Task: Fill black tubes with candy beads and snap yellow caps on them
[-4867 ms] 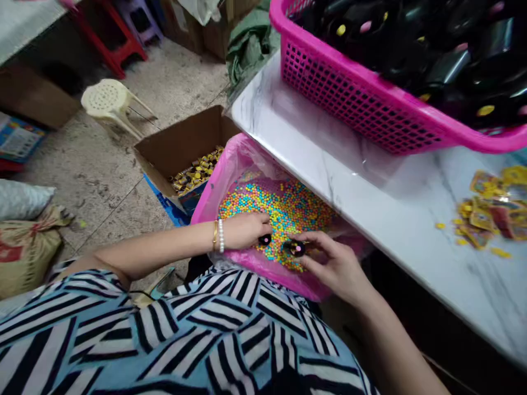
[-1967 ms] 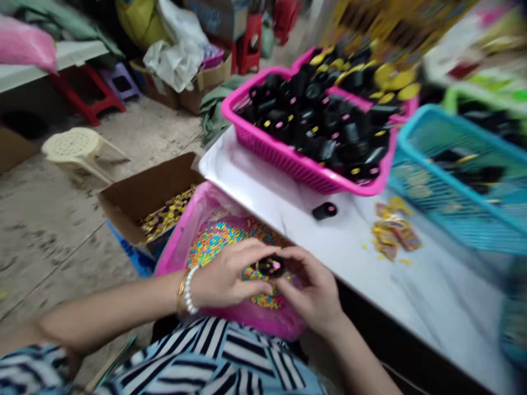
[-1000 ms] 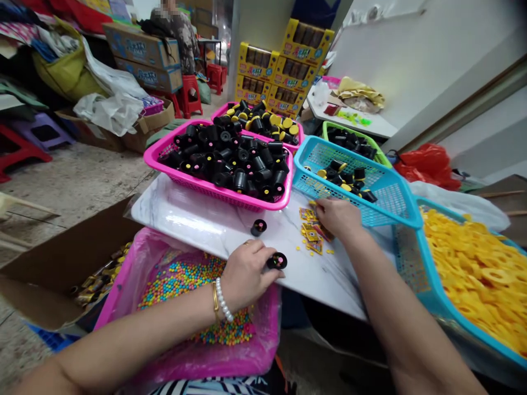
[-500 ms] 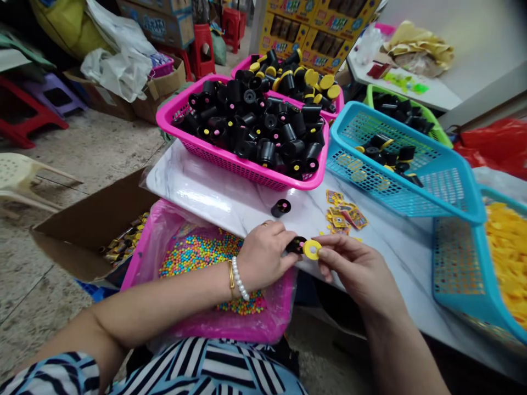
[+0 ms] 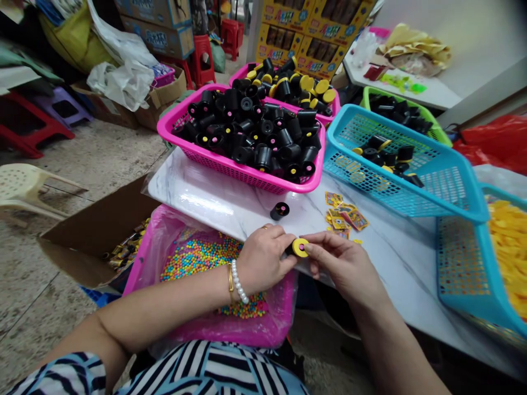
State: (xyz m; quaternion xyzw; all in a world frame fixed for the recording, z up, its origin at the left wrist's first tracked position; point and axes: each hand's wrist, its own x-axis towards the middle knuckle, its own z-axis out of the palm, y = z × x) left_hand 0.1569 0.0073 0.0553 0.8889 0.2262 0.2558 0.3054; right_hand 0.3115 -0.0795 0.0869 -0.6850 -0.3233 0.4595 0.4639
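My left hand point(image 5: 268, 253) is closed around a small black plastic cup point(image 5: 290, 248), mostly hidden by the fingers. Between the thumb and fingers of my right hand point(image 5: 340, 262) is a yellow ring-shaped cap point(image 5: 300, 247), which sits against the cup's open end. A pink tip shows through the cap's hole. Just beyond my hands, another black cup point(image 5: 280, 211) with a pink centre lies on its side on the white marbled table point(image 5: 206, 189). Below my left wrist is a pink tub point(image 5: 263, 332) holding many coloured candy balls point(image 5: 197, 258).
A pink basket point(image 5: 230, 175) heaped with black cups stands at the table's back. Capped cups lie in a blue basket point(image 5: 444, 192). Another blue basket point(image 5: 457, 263) holds yellow caps. Small printed cards point(image 5: 346, 216) lie between. An open carton point(image 5: 86, 241) is at left.
My right hand has moved left, bringing the yellow cap from beside the black cup onto its open end. My left hand keeps its grip on the cup.
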